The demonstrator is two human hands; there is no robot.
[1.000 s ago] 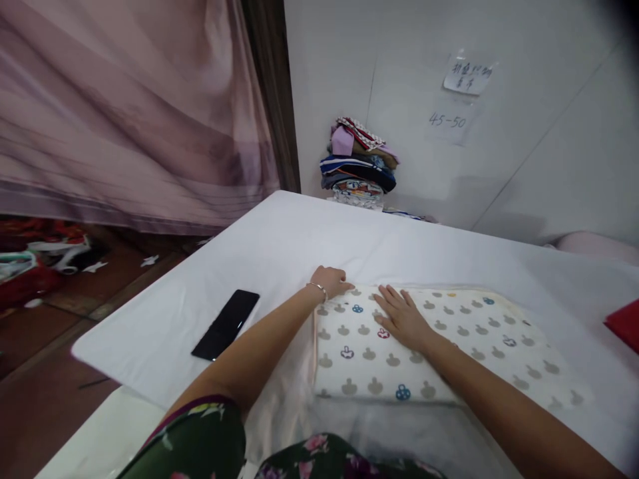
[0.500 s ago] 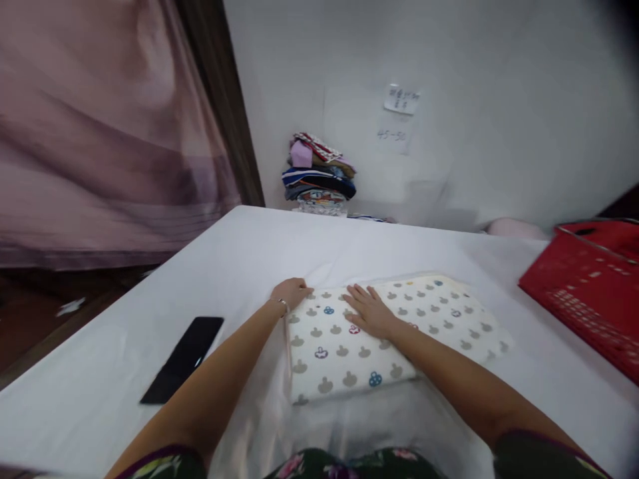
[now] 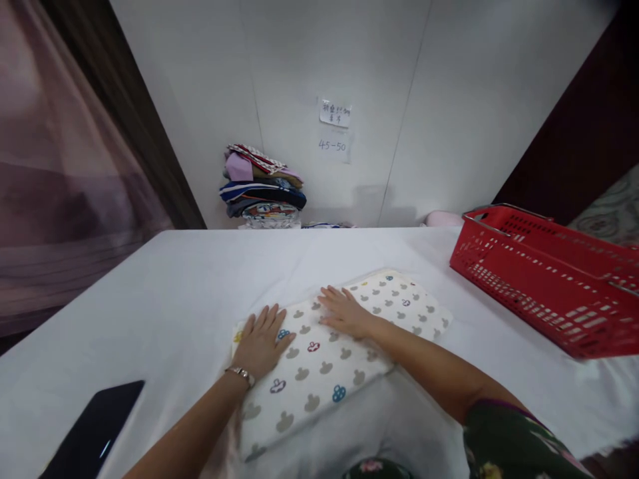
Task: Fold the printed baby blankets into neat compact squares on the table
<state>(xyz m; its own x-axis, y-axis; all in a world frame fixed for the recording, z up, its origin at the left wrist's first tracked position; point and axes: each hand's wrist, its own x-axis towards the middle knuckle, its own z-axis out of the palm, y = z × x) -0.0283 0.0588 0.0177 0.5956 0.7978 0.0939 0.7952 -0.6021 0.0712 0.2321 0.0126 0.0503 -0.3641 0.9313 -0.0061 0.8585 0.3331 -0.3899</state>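
A cream cloth (image 3: pixel 319 379) printed with grey and coloured mushrooms lies folded flat on the white-covered table (image 3: pixel 164 293). On its left end my left hand (image 3: pixel 262 342) rests palm down, fingers spread. My right hand (image 3: pixel 349 314) presses flat near the cloth's far edge, around the middle of its length, also with fingers apart. Neither hand grips anything. The cloth's right part reaches out beyond my right forearm, which covers some of it.
A red plastic basket (image 3: pixel 529 273) with metal handles stands at the right. A black phone (image 3: pixel 94 426) lies at the near left. Stacked folded clothes (image 3: pixel 264 186) are against the wall behind the table, below paper notes (image 3: pixel 335 130). A pink curtain (image 3: pixel 64 179) hangs at the left.
My left hand has gone from holding the cloth's far left corner to lying spread on its left end. My right hand stays flat on the cloth. The view has turned right.
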